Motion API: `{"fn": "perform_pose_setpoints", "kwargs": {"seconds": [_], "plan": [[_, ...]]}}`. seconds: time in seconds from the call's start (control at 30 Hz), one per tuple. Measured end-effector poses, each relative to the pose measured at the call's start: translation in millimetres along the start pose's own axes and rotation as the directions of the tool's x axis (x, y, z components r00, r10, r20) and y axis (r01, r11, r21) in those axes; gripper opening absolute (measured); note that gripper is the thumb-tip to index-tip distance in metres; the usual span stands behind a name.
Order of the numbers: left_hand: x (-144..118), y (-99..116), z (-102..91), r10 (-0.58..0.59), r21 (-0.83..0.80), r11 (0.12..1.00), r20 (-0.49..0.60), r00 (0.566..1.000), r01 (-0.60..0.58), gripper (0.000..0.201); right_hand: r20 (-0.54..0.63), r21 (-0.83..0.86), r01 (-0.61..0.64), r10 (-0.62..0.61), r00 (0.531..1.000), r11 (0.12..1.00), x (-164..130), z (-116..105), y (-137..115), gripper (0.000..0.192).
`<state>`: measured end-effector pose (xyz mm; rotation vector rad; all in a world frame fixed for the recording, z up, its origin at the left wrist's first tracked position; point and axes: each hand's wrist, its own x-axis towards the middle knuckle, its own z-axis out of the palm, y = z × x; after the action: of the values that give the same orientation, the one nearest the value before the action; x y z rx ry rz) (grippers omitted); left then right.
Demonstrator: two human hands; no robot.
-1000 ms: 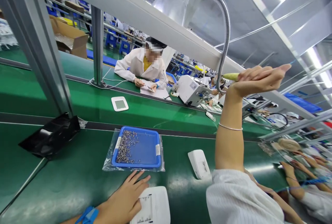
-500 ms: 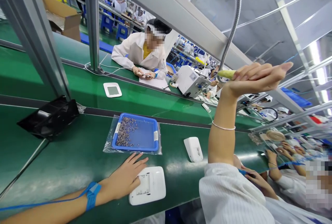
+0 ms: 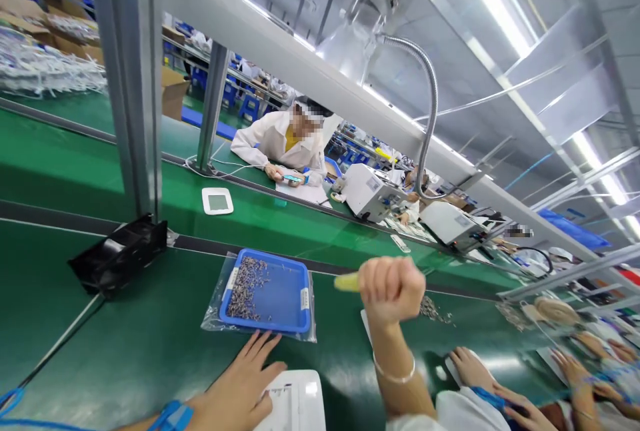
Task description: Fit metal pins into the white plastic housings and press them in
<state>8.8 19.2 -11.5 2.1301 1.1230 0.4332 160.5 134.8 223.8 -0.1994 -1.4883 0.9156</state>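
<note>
Right hand (image 3: 391, 286) grips yellow tool (image 3: 347, 282) above blue tray's (image 3: 305, 271) edge.

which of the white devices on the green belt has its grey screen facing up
The far white device, alone across the black divider strip, shows a grey screen. The one under the left hand shows a ribbed back; the one behind the right hand is mostly hidden.

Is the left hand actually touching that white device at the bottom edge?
Touching. The head view shows the left hand lying palm-down with its thumb side overlapping the white device, no gap between them.
</note>
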Motion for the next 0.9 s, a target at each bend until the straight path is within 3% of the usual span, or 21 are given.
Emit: {"fn": "perform_pose_setpoints", "kwargs": {"seconds": [0.17,0.3,0.4,0.47,0.67,0.77,0.9], "plan": [[5,-1,-0.2,0.067,0.090,0.994,-0.016,0.998,-0.066,0.065,0.100,0.026,-0.261,0.258,0.961,0.965,-98,15,13,0.051],[1,4,2.3,0.026,0.160,0.987,-0.013,1.000,-0.023,0.066,-0.090,-0.003,-0.417,0.415,0.905,0.909,-135,22,25,0.059],[-4,7,-2.4,0.046,0.155,0.987,-0.038,0.998,-0.039,0.058,-0.287,-0.017,-0.544,0.517,0.806,0.839,-149,23,27,0.065],[-4,7,-6.9,0.074,0.149,0.986,-0.020,0.997,-0.070,0.058,-0.383,-0.027,-0.543,0.493,0.781,0.839,-153,25,28,0.065],[-2,6,-9.3,0.106,0.154,0.983,-0.056,0.993,-0.096,0.061,-0.481,-0.011,-0.509,0.441,0.757,0.861,-155,30,29,0.067],[-5,10,-12.6,0.092,0.147,0.986,-0.067,0.994,-0.081,0.058,-0.482,-0.033,-0.555,0.473,0.738,0.831,-155,32,29,0.069],[-6,16,-21.0,0.087,0.132,0.988,-0.024,0.996,-0.083,0.055,-0.446,-0.007,-0.540,0.481,0.755,0.842,-157,37,30,0.065]]}}
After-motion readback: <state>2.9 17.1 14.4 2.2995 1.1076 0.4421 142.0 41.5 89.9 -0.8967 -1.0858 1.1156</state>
